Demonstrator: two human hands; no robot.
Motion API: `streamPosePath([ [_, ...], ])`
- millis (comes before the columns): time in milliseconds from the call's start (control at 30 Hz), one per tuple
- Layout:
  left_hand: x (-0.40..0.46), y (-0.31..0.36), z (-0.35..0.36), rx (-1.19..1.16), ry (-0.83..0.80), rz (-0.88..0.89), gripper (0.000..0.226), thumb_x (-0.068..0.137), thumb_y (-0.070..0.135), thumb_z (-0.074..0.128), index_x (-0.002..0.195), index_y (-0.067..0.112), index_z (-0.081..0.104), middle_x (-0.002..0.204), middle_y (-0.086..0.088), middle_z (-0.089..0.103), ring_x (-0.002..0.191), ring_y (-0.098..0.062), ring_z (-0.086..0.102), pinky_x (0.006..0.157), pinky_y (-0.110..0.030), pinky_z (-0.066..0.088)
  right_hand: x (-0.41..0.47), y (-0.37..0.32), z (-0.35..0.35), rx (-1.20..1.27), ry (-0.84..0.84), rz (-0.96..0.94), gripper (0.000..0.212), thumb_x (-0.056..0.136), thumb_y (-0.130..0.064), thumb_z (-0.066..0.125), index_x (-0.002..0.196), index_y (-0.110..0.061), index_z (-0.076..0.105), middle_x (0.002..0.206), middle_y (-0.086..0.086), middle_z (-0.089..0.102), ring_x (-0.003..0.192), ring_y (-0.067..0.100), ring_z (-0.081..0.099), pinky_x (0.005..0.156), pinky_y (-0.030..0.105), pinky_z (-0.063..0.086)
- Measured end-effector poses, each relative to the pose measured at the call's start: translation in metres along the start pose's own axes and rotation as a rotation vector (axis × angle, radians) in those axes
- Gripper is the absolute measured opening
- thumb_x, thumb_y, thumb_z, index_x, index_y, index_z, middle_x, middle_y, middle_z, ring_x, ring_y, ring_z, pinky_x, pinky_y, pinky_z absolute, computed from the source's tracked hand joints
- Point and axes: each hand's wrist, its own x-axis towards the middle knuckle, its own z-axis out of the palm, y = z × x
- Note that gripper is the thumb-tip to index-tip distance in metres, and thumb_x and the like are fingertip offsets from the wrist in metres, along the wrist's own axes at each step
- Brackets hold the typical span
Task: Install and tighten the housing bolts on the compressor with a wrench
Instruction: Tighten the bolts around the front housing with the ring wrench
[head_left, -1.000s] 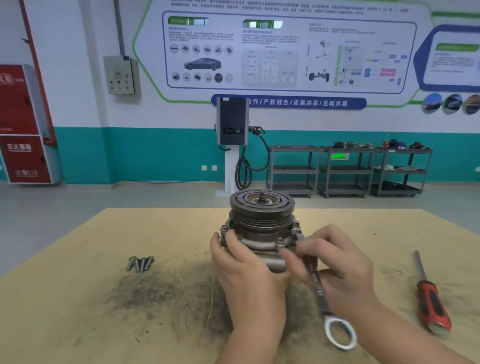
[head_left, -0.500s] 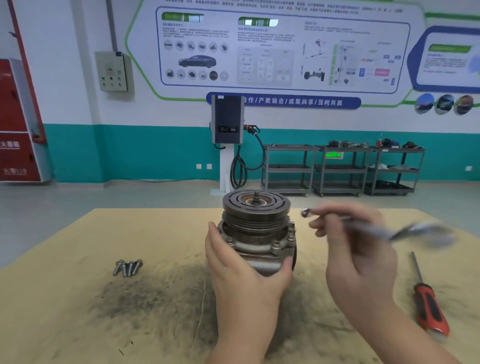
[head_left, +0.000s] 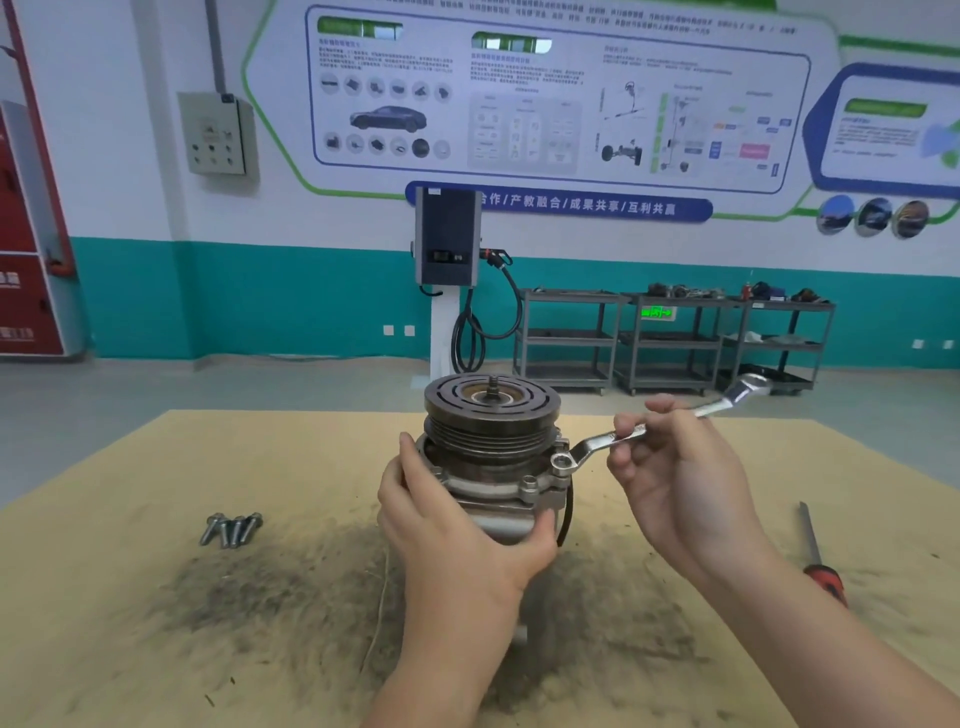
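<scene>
Compressor (head_left: 491, 467) housing bolts are partly fitted at this moment, with tightening under way at centre frame. Fingers of the right hand (head_left: 680, 483) pinch the middle of a double-ended ring wrench (head_left: 644, 428), whose lower ring sits over a bolt head on the flange at the compressor's right edge; the other ring points toward the upper right. Fingers and thumb of the left hand (head_left: 452, 525) curl around the housing below the pulley, steadying the unit where it stands upright on the worktable (head_left: 156, 649). One seated bolt (head_left: 530, 483) shows on the near flange, just left of the wrench ring. Four loose bolts (head_left: 231, 529) lie together at lower left, well apart from the compressor, suggesting several remain to be installed and tightened. A red-handled screwdriver (head_left: 818, 561) rests at lower right.
</scene>
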Motion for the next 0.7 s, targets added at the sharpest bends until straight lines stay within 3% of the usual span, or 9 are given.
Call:
streamPosePath([
  [133, 0.004, -0.006, 0.000, -0.022, -0.009, 0.035, 0.123, 0.060, 0.044, 0.081, 0.154, 0.006, 0.011, 0.145, -0.004, 0.020, 0.134, -0.021, 0.024, 0.109, -0.023, 0.020, 0.012, 0.002, 0.003, -0.002, 0.048, 0.094, 0.019, 0.090, -0.001, 0.036, 0.077, -0.012, 0.045, 0.056, 0.006, 0.053, 0.040, 0.016, 0.041, 0.038, 0.019, 0.037],
  [267, 0.016, -0.017, -0.002, -0.051, -0.055, 0.074, 0.115, 0.061, 0.039, 0.083, 0.151, 0.008, 0.018, 0.139, 0.002, 0.023, 0.133, -0.016, 0.028, 0.106, -0.018, 0.021, 0.011, 0.018, 0.003, 0.022, 0.099, 0.021, 0.020, 0.088, 0.000, 0.032, 0.084, -0.010, 0.048, 0.049, 0.005, 0.051, 0.035, 0.016, 0.038, 0.036, 0.018, 0.030],
  [333, 0.019, -0.021, -0.002, -0.053, -0.054, 0.092, 0.111, 0.060, 0.040, 0.082, 0.149, 0.009, 0.022, 0.132, 0.008, 0.023, 0.132, -0.015, 0.030, 0.107, -0.020, 0.023, 0.005, 0.021, -0.002, 0.017, 0.049, -0.090, 0.021, 0.087, 0.001, 0.033, 0.084, -0.010, 0.051, 0.049, 0.007, 0.054, 0.035, 0.019, 0.043, 0.038, 0.018, 0.032],
  [433, 0.018, -0.022, -0.001, -0.049, -0.040, 0.113, 0.110, 0.059, 0.049, 0.076, 0.148, 0.012, 0.022, 0.126, 0.017, 0.019, 0.129, -0.013, 0.031, 0.106, -0.021, 0.025, -0.008, 0.021, -0.014, -0.081, -0.165, -0.311, 0.022, 0.086, -0.005, 0.042, 0.076, -0.015, 0.059, 0.056, 0.012, 0.062, 0.040, 0.025, 0.053, 0.043, 0.020, 0.041],
  [567, 0.017, -0.023, 0.000, -0.051, -0.035, 0.106, 0.112, 0.061, 0.052, 0.077, 0.149, 0.015, 0.019, 0.134, 0.015, 0.021, 0.131, -0.015, 0.031, 0.107, -0.023, 0.025, -0.028, 0.022, -0.019, -0.582, -0.347, -0.684, 0.014, 0.087, -0.020, 0.053, 0.080, -0.026, 0.062, 0.071, -0.004, 0.066, 0.055, 0.018, 0.063, 0.051, 0.024, 0.048],
  [700, 0.014, -0.017, -0.003, -0.029, -0.042, 0.075, 0.116, 0.062, 0.060, 0.072, 0.152, 0.015, 0.015, 0.140, 0.013, 0.017, 0.136, -0.018, 0.024, 0.112, -0.030, 0.025, -0.033, 0.028, 0.001, -0.864, -0.437, -0.967, 0.011, 0.087, -0.018, 0.062, 0.076, -0.014, 0.063, 0.068, -0.006, 0.057, 0.056, 0.008, 0.052, 0.052, 0.019, 0.041],
])
